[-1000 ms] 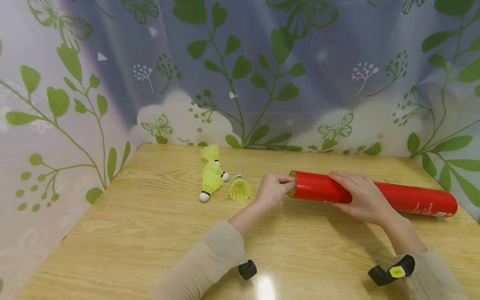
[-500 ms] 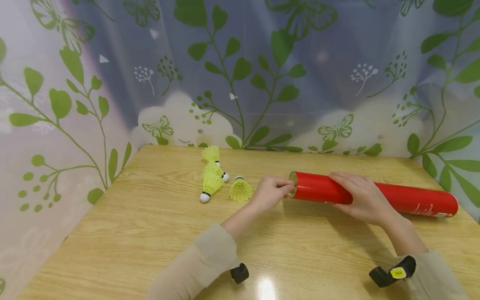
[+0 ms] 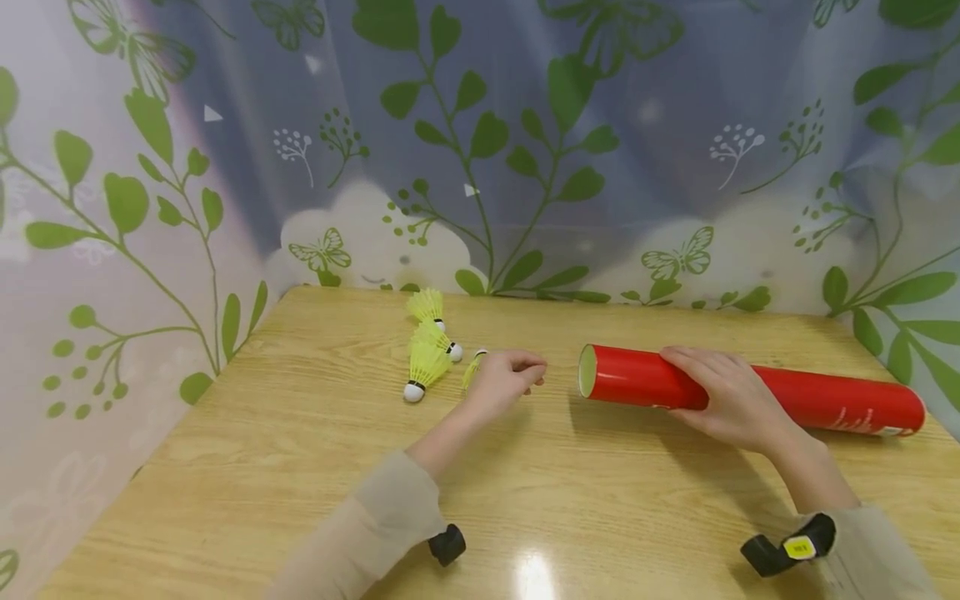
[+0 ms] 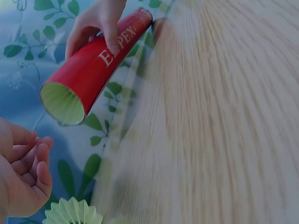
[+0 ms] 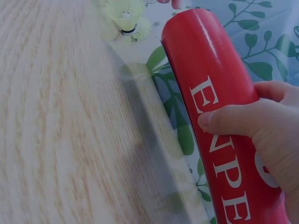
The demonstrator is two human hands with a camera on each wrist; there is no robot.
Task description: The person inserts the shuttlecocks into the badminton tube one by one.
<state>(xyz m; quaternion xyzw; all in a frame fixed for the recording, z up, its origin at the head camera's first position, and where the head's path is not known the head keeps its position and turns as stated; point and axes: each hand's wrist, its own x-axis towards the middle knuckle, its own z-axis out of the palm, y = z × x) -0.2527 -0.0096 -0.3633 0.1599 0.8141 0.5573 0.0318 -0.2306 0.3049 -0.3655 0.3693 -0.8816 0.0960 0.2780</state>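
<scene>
My right hand [image 3: 723, 396] grips a red tube [image 3: 825, 398] from above, thumb on the near side; the tube's mouth faces left. A pale green ribbed lining or skirt shows inside the tube [image 4: 91, 70] in the left wrist view. My left hand [image 3: 501, 383] is left of the mouth, apart from it, fingers loosely bent and holding nothing. It partly hides a yellow shuttlecock [image 3: 472, 368] behind it. Left of that lie three more yellow shuttlecocks, the nearest one [image 3: 426, 367] with its white cork toward me.
The wooden table [image 3: 300, 467] runs back to a printed curtain [image 3: 525, 192] with leaves and butterflies, which also stands along the left side. Black straps with small mounts sit at both wrists.
My left hand has drawn back from the tube's mouth and moved left, now partly covering the single shuttlecock. My right hand and the tube have stayed nearly still.
</scene>
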